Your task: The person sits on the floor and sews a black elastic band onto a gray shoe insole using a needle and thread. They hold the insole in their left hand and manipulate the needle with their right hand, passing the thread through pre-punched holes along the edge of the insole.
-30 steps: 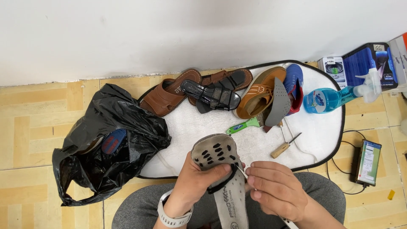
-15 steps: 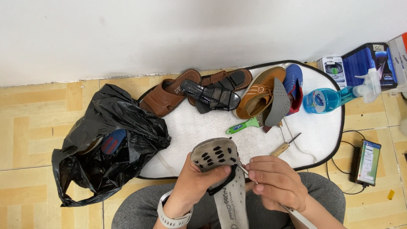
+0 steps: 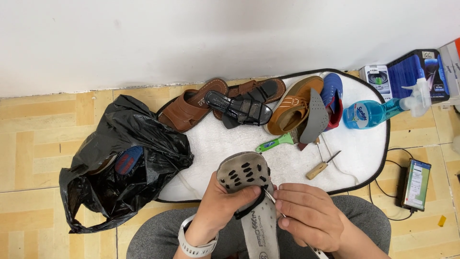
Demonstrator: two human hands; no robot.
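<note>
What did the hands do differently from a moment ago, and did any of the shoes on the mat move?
Very little changed. The right hand slid a bit up and toward the left hand, so its thin metal tool now meets the edge of the grey sandal. The left hand kept gripping that sandal. The shoes, green-handled brush, spray bottle and black bag stayed put.

Grey sole [image 3: 249,192] (black oval dots), black bag [image 3: 120,163]
</note>
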